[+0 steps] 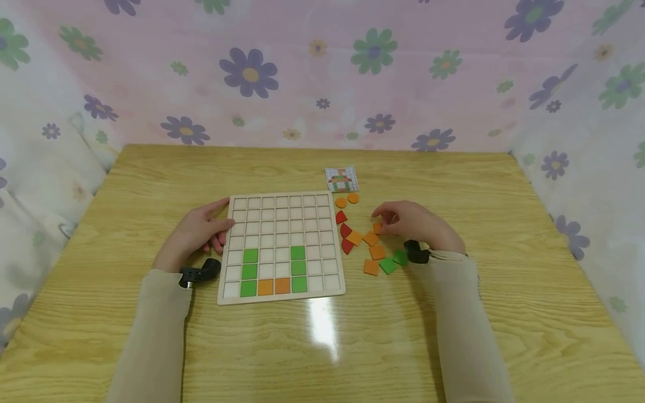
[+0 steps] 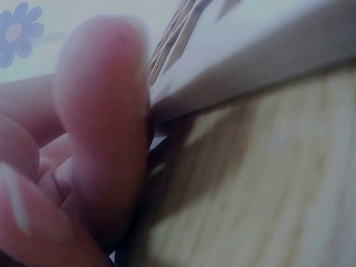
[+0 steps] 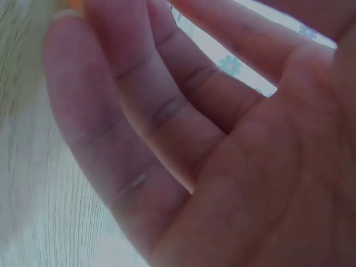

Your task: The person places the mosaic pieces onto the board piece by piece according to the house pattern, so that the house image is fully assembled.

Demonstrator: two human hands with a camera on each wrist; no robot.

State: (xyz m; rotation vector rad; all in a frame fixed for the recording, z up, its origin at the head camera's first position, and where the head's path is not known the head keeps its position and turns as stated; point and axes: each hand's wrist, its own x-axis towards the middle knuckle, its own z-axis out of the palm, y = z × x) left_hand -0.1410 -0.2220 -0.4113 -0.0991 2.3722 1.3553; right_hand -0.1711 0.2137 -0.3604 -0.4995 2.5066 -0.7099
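Note:
A wooden grid board (image 1: pixel 282 194) lies on the table. Green and orange square tiles sit in its lower rows. My left hand (image 1: pixel 194 232) grips the board's left edge, the thumb over the rim and the index finger along the upper side. Up close in the left wrist view, curled fingers (image 2: pixel 105 122) are against the board's side. Right of the board, my right hand (image 1: pixel 415 224) pinches an orange square tile (image 1: pixel 378 229) at its fingertips, partly covered. Only a sliver of orange shows past the fingers (image 3: pixel 133 83) in the right wrist view.
A small pattern card (image 1: pixel 341 179) lies behind the board's right corner. Orange discs (image 1: pixel 341 202), red quarter-round pieces (image 1: pixel 341 217), and orange (image 1: pixel 371 267) and green squares (image 1: pixel 388 265) are scattered between board and right hand. A flowered cloth (image 1: pixel 312 67) hangs behind the table.

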